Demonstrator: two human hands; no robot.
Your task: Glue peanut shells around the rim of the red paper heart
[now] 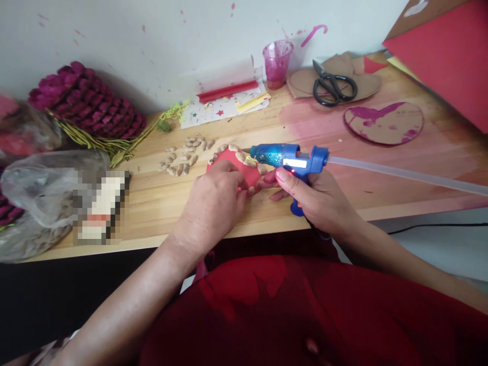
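Note:
My right hand [318, 195] grips a blue glue gun [290, 158] with a long clear glue stick [404, 175] trailing to the right. Its nozzle points left over a red heart-shaped piece [234, 165] edged with pale seeds. My left hand [215, 195] rests on the near side of that red piece, fingers curled and pressing it to the wooden table [160, 203]. A loose scatter of seeds [185, 155] lies just beyond the piece.
Black scissors [333, 86] lie on cardboard cutouts at the back. A pink cup [277, 63] stands by the wall. A paint-stained cardboard disc [383, 122] is at the right, red sheets [450, 56] beyond it. Magenta scaled craft [87, 104] and plastic bags [38, 198] sit left.

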